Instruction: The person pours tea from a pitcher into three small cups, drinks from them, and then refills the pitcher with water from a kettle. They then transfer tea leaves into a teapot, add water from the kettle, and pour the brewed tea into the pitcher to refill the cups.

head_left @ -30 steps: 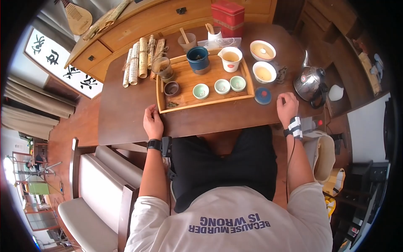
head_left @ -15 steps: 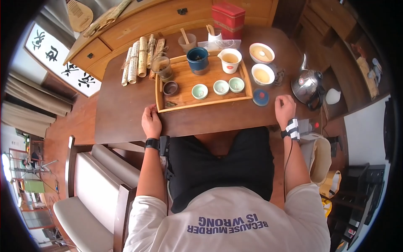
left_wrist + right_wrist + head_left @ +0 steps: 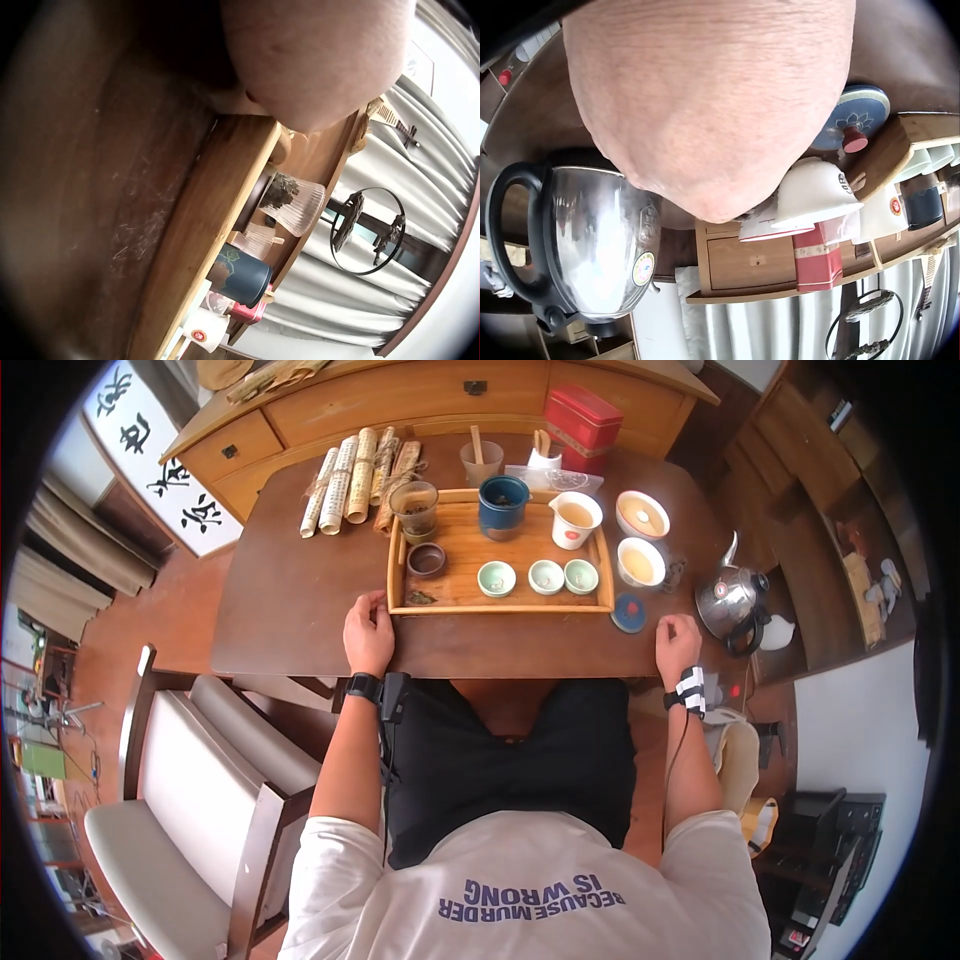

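Observation:
In the head view the left hand (image 3: 369, 635) rests loosely curled at the table's front, beside the near left corner of a wooden tray (image 3: 500, 609). The right hand (image 3: 679, 645), fingers loosely bent and nothing seen in them, lies on the table between a round blue lid (image 3: 629, 613) and a steel kettle (image 3: 733, 598). On the tray are a blue cup (image 3: 503, 508), a white pitcher (image 3: 575, 522), several pale green cups (image 3: 496, 578), a small brown cup (image 3: 427, 561) and a glass (image 3: 415, 510). In both wrist views the hand's skin fills the top and hides its fingers.
Two bowls of pale liquid (image 3: 640, 563) stand right of the tray. Rolled scrolls (image 3: 361, 475) lie at the back left. A red tin (image 3: 582, 430) and a beaker (image 3: 481, 461) stand at the back. A chair (image 3: 190, 790) is at the left.
The head view has turned, so the table and tray appear shifted and level. Both hands stay in about the same places on the table; no object has been moved.

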`<control>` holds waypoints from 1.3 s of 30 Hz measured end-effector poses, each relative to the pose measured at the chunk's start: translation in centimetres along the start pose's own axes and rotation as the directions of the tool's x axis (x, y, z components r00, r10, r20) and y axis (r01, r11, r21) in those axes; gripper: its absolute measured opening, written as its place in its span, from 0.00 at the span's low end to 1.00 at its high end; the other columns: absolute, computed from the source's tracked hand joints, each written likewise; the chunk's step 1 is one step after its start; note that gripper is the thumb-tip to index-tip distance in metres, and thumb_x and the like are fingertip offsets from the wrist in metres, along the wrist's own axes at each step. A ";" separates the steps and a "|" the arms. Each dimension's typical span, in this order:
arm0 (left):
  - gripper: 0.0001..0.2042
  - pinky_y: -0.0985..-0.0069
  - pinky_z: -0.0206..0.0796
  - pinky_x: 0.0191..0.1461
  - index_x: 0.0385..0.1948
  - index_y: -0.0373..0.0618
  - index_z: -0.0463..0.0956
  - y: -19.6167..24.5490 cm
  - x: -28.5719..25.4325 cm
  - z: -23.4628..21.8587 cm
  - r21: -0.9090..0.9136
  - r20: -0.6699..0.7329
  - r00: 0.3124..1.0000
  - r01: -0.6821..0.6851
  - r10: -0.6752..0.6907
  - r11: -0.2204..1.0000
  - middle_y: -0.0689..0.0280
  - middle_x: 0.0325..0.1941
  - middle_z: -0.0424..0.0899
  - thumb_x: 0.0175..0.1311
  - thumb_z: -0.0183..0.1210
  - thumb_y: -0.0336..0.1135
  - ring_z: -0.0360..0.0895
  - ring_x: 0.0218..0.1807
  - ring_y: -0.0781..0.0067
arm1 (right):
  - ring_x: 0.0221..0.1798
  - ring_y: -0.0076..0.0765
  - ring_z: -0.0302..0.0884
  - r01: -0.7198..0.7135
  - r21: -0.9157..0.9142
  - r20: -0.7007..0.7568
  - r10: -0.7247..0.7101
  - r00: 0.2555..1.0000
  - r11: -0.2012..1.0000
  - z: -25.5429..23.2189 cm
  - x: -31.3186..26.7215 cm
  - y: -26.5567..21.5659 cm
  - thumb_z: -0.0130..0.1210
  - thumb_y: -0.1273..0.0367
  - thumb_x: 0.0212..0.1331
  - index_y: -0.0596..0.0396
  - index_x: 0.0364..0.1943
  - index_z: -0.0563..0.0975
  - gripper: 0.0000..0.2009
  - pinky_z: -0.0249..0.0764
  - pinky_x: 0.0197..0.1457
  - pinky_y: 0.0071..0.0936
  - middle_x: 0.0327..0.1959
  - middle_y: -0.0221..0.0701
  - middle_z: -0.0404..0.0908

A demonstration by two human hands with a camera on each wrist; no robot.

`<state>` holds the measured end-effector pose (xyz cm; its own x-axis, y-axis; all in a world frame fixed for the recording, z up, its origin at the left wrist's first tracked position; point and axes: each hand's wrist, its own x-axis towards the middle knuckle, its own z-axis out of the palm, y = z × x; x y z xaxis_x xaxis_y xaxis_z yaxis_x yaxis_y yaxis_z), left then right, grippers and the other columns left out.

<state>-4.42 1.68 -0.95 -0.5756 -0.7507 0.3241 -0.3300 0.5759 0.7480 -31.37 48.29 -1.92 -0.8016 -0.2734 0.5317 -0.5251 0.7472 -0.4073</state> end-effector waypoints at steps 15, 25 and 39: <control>0.11 0.56 0.75 0.56 0.49 0.43 0.82 1.0 0.2 -0.4 -0.008 -0.019 1.000 -0.007 0.007 1.000 0.51 0.42 0.88 0.70 0.55 0.27 0.84 0.49 0.47 | 0.52 0.49 0.83 0.133 0.291 0.167 -0.187 0.968 0.947 -2.4 3.6 -11.3 0.65 0.73 0.61 0.60 0.47 0.84 0.11 0.80 0.56 0.38 0.50 0.44 0.84; 0.10 0.54 0.74 0.57 0.47 0.45 0.82 0.8 0.1 -0.1 -0.016 -0.064 0.998 -0.025 0.024 1.000 0.51 0.41 0.88 0.69 0.55 0.28 0.83 0.49 0.46 | 0.62 0.55 0.78 0.294 -0.035 0.415 -0.253 0.874 0.955 1.7 6.2 -17.0 0.72 0.65 0.54 0.61 0.64 0.78 0.31 0.71 0.68 0.46 0.60 0.47 0.83; 0.11 0.56 0.75 0.55 0.50 0.43 0.81 1.3 0.2 -0.6 -0.003 -0.032 0.999 -0.008 0.008 1.000 0.51 0.42 0.88 0.70 0.56 0.28 0.84 0.49 0.46 | 0.51 0.61 0.83 0.251 0.065 0.387 -0.256 0.886 0.966 2.6 6.5 -18.1 0.73 0.68 0.51 0.64 0.56 0.82 0.26 0.77 0.57 0.50 0.47 0.51 0.88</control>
<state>-4.50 2.11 0.43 -0.5540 -0.7560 0.3486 -0.3227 0.5810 0.7472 -27.87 31.46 7.00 -0.6863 -0.6679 0.2880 -0.7267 0.6136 -0.3088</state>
